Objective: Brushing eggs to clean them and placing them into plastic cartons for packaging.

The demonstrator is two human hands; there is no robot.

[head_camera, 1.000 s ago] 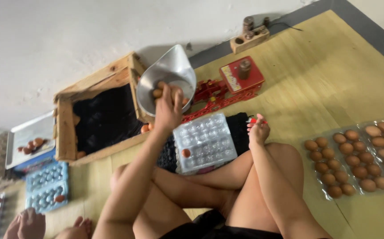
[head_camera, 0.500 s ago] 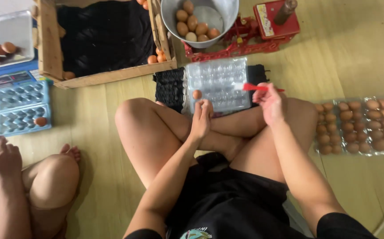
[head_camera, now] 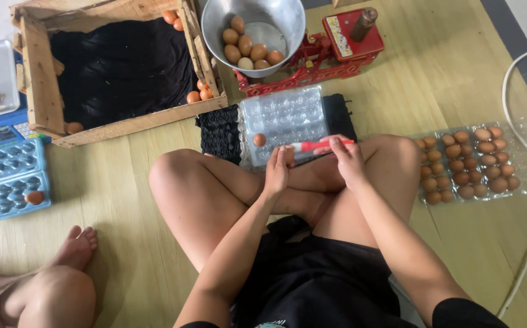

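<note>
Over my crossed legs, my right hand [head_camera: 347,159] pinches a red marker [head_camera: 319,146]; my left hand [head_camera: 277,170] curls beside the clear egg tray [head_camera: 288,118], its palm hidden.

Both hands [head_camera: 277,172] [head_camera: 347,159] low over crossed legs, fingers curled.

light: soft, even daylight | shadows: faint | focus: sharp | glare: mild

Pale yellow-green flooring [head_camera: 458,79] is covering the room, catching soft, even light. At two o'clock a grey strip [head_camera: 506,33] is bordering it. At eleven o'clock a rough wooden crate [head_camera: 35,91] is sitting with dark cloth [head_camera: 117,67] lining it.
</note>
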